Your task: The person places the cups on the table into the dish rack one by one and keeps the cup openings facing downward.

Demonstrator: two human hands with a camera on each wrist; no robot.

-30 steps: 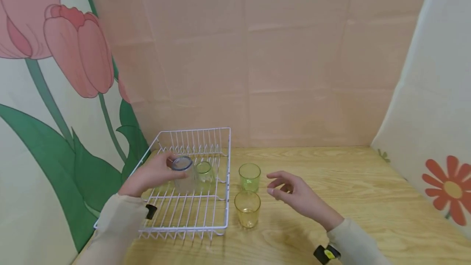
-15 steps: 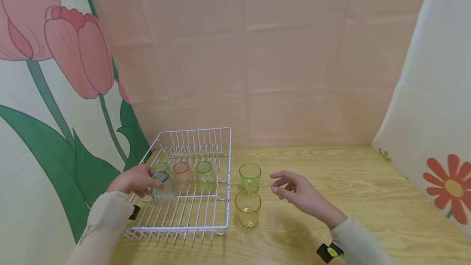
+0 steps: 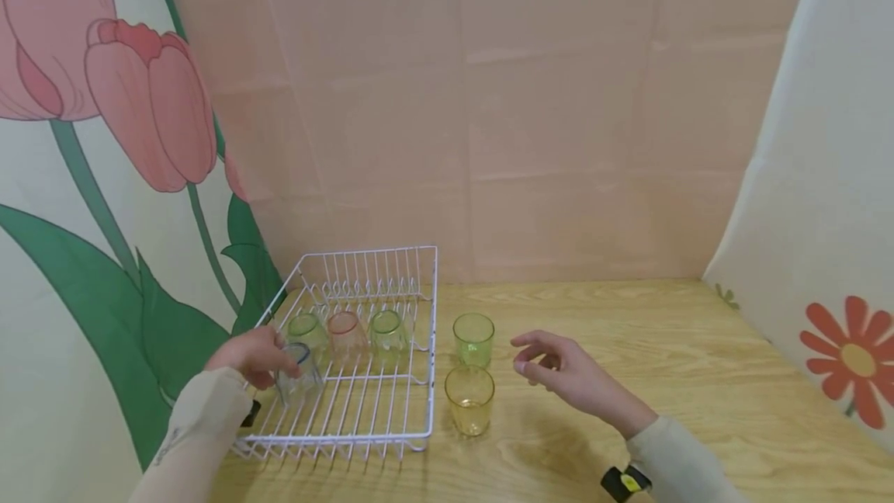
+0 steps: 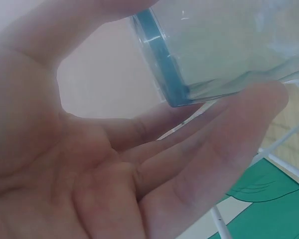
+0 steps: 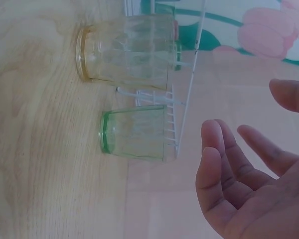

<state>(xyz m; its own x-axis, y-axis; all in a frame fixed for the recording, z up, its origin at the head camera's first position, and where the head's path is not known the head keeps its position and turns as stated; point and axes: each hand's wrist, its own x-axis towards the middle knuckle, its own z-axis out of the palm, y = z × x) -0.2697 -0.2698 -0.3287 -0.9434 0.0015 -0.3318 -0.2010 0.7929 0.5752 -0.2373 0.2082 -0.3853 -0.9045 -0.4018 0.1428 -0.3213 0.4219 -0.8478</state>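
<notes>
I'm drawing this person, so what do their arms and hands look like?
The left sleeve and right sleeve are pale cream. No gloves show on the left hand or the right hand. A black device with a yellow patch sits at the right wrist, and part of another dark device peeks out at the left.

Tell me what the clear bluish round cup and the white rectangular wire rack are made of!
The clear bluish round cup: smooth, glossy glass or maybe plastic; see-through with highlights. The white rectangular wire rack: probably coated metal; thin, but looks straight and stiff.
</notes>
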